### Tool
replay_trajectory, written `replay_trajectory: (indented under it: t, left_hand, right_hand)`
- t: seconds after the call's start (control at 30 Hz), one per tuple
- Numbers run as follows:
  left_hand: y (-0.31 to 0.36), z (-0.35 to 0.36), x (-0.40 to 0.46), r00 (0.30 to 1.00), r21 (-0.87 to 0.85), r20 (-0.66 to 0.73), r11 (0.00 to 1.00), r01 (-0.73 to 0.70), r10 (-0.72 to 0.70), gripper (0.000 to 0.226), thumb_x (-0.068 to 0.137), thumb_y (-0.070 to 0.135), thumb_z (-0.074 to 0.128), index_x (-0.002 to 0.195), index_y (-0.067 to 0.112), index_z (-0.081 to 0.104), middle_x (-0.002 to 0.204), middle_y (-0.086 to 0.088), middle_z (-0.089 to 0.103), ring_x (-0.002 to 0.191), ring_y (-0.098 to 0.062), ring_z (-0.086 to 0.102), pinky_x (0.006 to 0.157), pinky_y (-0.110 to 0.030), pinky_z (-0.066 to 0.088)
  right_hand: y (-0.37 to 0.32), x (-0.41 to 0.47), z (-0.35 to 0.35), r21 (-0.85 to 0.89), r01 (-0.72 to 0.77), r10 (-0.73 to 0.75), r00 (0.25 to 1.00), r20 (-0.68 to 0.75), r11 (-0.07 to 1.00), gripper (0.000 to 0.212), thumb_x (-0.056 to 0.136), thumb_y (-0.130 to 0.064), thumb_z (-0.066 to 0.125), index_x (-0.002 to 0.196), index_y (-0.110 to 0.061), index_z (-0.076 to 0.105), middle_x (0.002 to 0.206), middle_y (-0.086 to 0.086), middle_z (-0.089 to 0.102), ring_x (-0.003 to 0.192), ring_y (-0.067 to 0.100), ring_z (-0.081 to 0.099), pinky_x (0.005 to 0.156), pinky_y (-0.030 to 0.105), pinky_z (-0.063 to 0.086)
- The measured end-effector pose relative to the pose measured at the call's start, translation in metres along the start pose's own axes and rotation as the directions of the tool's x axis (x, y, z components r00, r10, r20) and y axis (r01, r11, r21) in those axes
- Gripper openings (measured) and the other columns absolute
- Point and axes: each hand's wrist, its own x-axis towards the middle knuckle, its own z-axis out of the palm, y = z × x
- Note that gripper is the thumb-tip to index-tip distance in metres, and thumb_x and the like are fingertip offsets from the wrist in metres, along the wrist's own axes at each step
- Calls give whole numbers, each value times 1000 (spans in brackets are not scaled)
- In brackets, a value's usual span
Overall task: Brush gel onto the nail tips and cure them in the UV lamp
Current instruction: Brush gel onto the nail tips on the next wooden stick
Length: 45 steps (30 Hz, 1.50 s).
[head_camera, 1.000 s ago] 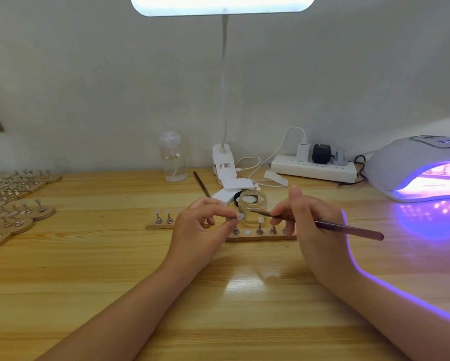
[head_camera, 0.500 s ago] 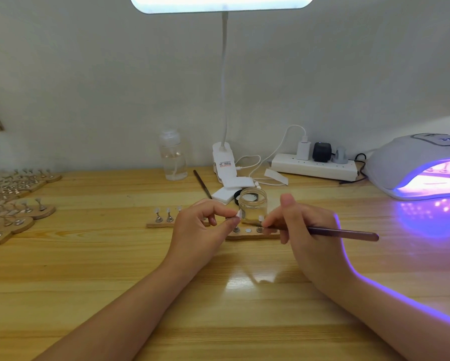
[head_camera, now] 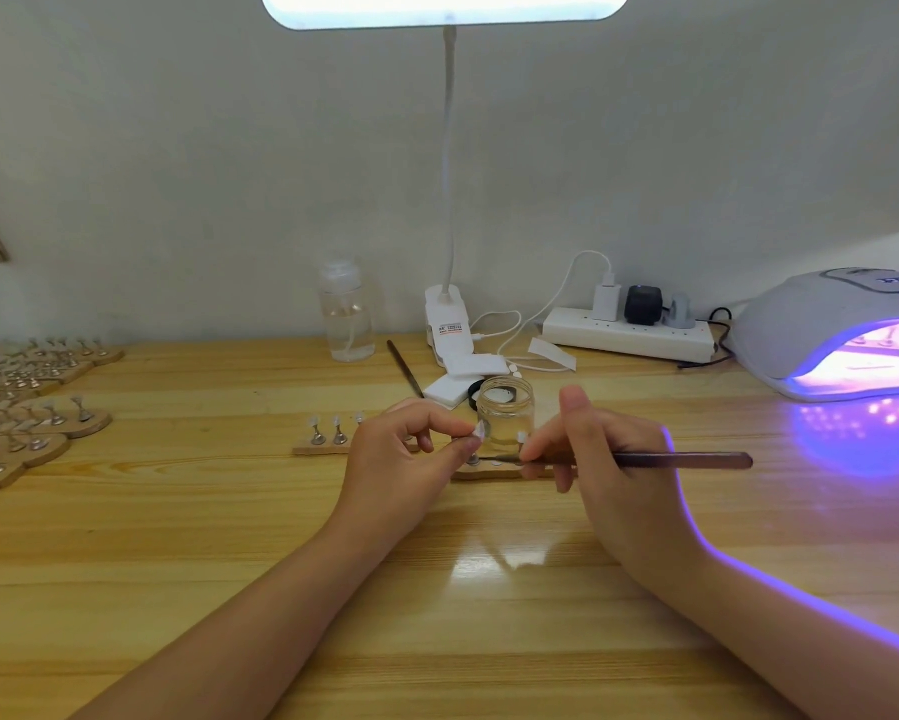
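Observation:
My left hand (head_camera: 405,454) pinches a small clear nail tip (head_camera: 478,432) on its metal stand, just above a wooden holder strip (head_camera: 489,472). My right hand (head_camera: 608,459) grips a dark brush (head_camera: 686,460) that lies nearly level, its tip pointing left toward the nail tip. A clear glass gel jar (head_camera: 505,415) stands open right behind both hands. Another wooden strip (head_camera: 314,449) with nail tips on stands lies to the left, partly hidden by my left hand. The white UV lamp (head_camera: 826,324) glows purple at the far right.
Many wooden strips with stands (head_camera: 31,407) crowd the table's left edge. A clear bottle (head_camera: 346,314), a clip desk lamp base (head_camera: 450,330), a power strip (head_camera: 629,335), white pads (head_camera: 463,379) and a spare brush (head_camera: 404,367) sit along the back.
My right hand has moved left and lowered the brush to near level, bringing its tip toward the nail tip. My left hand keeps its pinch in the same place.

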Motion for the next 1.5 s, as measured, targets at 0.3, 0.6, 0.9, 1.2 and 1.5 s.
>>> replay_trajectory:
  t: [0.3, 0.6, 0.9, 1.2, 1.5]
  left_hand:
    - [-1, 0, 0, 1000, -7, 3, 1000, -12, 12, 28, 67, 6, 77, 61, 30, 66, 63, 23, 62, 59, 5, 46, 53, -8, 32]
    - [-2, 1, 1, 1000, -10, -10, 1000, -24, 23, 28, 67, 6, 77, 61, 31, 65, 65, 24, 62, 59, 6, 46, 54, -7, 33]
    - [-3, 0, 0, 1000, -37, -7, 999, -25, 24, 24, 68, 8, 76, 61, 29, 67, 65, 21, 63, 59, 5, 46, 53, -7, 32]
    - [-3, 0, 1, 1000, -38, -5, 999, -28, 28, 25, 68, 9, 76, 61, 31, 66, 66, 20, 64, 59, 4, 45, 53, -8, 33]
    - [-3, 0, 1, 1000, -32, -16, 999, -21, 21, 21, 70, 11, 75, 65, 31, 68, 67, 16, 64, 58, 0, 41, 53, -8, 32]
  right_hand:
    - [0, 1, 0, -10, -15, 14, 1000, -12, 1000, 39, 86, -34, 42, 60, -18, 67, 53, 0, 64, 46, 2, 53, 50, 13, 40]
    - [0, 1, 0, -44, -5, 4, 999, -33, 999, 38, 87, -33, 41, 62, -19, 66, 58, -6, 65, 53, 0, 56, 56, 10, 40]
    - [-1, 1, 0, 27, -35, 36, 998, -45, 999, 41, 87, -36, 41, 61, -18, 67, 58, 10, 64, 46, 13, 49, 49, 18, 41]
    - [0, 0, 0, 5, -28, 29, 999, -24, 1000, 41, 88, -34, 40, 61, -19, 66, 59, 6, 65, 49, 4, 53, 52, 15, 41]
    - [-1, -2, -2, 36, 8, -8, 1000, 1, 999, 38, 88, -37, 46, 60, -19, 66, 59, 2, 66, 48, 3, 53, 52, 12, 41]
